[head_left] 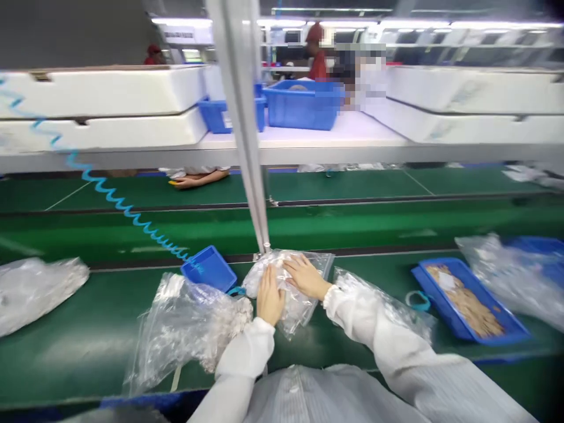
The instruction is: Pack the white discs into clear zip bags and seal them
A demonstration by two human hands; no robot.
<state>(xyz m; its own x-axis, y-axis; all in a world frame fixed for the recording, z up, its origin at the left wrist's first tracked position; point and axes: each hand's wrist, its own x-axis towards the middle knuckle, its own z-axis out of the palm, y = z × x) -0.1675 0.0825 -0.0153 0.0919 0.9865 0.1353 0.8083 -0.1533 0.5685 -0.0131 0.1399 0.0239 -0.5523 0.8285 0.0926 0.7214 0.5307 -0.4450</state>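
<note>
A clear plastic bag (296,305) filled with small pale parts lies on the green bench, right in front of me. My left hand (269,297) rests flat on its near left side, fingers stretched out together. My right hand (305,275) lies flat across its top, fingers spread and pointing left. Both arms wear white sleeves. A larger crumpled clear bag (185,326) with pale parts lies just left of my left arm.
A small blue tray (210,268) with a blue coiled cord (110,197) sits behind the left bag. At right a blue tray (467,299) holds tan parts, beside more clear bags (506,273). A metal post (247,117) rises ahead. Another person's hand (194,179) lies across the belt.
</note>
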